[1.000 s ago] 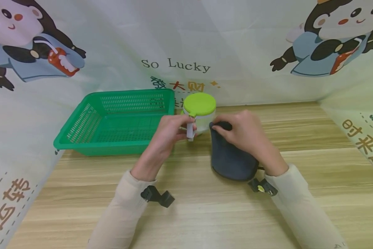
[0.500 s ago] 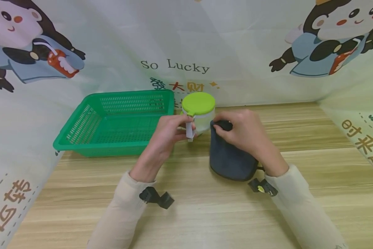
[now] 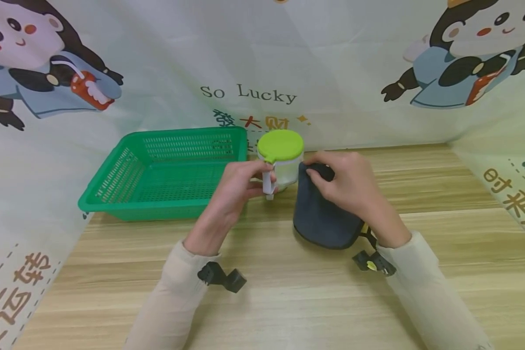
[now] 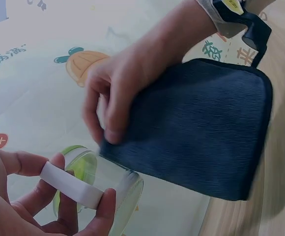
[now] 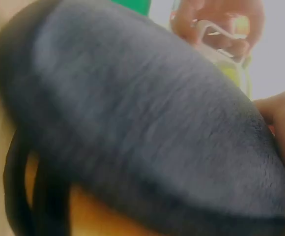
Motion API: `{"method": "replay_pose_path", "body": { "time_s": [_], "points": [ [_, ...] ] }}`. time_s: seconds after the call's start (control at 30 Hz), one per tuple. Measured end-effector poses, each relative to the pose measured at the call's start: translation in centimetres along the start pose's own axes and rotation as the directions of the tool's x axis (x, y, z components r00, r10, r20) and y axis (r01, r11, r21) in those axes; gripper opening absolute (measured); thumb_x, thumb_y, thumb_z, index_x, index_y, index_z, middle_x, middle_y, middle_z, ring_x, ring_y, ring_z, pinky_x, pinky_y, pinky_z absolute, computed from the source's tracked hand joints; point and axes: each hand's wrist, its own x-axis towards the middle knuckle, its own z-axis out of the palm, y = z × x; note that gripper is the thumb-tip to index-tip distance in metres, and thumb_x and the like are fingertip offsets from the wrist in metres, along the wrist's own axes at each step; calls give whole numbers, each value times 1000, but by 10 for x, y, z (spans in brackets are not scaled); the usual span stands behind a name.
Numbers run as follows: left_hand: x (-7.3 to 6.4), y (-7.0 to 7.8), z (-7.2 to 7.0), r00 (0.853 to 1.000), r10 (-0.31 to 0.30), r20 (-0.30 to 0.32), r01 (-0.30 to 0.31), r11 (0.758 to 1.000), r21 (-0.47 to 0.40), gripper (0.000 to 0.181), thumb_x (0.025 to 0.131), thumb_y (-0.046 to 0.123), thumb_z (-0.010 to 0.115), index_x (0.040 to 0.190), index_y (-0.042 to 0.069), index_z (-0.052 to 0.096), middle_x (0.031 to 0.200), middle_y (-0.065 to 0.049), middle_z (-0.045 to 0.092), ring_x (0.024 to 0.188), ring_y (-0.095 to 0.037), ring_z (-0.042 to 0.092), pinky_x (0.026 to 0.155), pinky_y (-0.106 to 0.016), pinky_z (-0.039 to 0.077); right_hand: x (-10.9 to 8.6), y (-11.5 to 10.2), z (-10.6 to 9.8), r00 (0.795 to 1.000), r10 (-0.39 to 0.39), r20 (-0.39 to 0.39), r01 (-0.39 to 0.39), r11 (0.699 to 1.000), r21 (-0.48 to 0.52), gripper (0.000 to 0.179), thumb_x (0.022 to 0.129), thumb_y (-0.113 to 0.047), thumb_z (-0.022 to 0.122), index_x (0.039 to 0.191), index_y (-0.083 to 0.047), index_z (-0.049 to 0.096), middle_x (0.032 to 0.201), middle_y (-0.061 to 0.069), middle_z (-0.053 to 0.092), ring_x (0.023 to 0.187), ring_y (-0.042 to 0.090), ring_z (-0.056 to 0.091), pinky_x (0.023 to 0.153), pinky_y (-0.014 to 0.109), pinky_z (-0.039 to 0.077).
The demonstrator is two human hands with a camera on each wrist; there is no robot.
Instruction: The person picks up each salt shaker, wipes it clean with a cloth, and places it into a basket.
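Note:
A clear jug with a lime-green lid point(image 3: 280, 145) and a white handle point(image 3: 267, 183) stands at the back of the table. My left hand point(image 3: 244, 182) grips the handle, its fingers curled around it in the left wrist view. Right of the jug, my right hand point(image 3: 352, 182) pinches the top corner of a dark blue cloth point(image 3: 325, 218) with black edging. The cloth hangs beside the jug; whether they touch, I cannot tell. In the right wrist view the cloth's far side shows an orange layer point(image 5: 98, 216) and a black loop point(image 5: 17, 187).
A green perforated basket point(image 3: 179, 211) sits just left of the jug, close to my left hand. Behind everything rises a printed backdrop point(image 3: 332, 87), which also lines both sides. The wooden table point(image 3: 266, 306) spreads out in front.
My right hand has risen slightly, lifting the cloth's top corner beside the jug, and a yellow bit now shows at its lower right. The left hand keeps its grip on the handle.

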Motion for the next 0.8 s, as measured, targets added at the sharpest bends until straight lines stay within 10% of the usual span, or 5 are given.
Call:
{"method": "replay_pose_path", "body": {
  "time_s": [0.23, 0.57, 0.8],
  "points": [
    [-2, 1, 1, 1000, 6, 6, -6, 1000, -7, 23, 90, 19, 60, 79, -1, 65, 73, -6, 62, 68, -28, 62, 74, -39, 59, 2, -1, -4, 996, -29, -87, 30, 999, 12, 13, 88, -22, 70, 100, -18, 73, 92, 1, 75, 74, 18, 71, 61, 36, 53],
    [-4, 5, -2, 1000, 15, -11, -16, 1000, -27, 21, 89, 19, 60, 80, 0, 64, 76, -5, 62, 69, -26, 65, 83, -48, 57, 0, 1, 2, 987, 43, 152, -32, 997, -71, 12, 83, -22, 73, 94, -21, 76, 80, 0, 74, 57, 15, 59, 52, 33, 43],
    [-2, 4, -3, 1000, -5, 8, 5, 1000, 17, 24, 90, 20, 60, 75, 2, 64, 77, -8, 62, 68, -25, 65, 83, -48, 57, 0, 1, 0, 999, 41, 9, -41, 999, -14, 15, 81, -17, 68, 94, -18, 75, 85, 0, 74, 64, 16, 64, 56, 32, 47]
  ]
}}
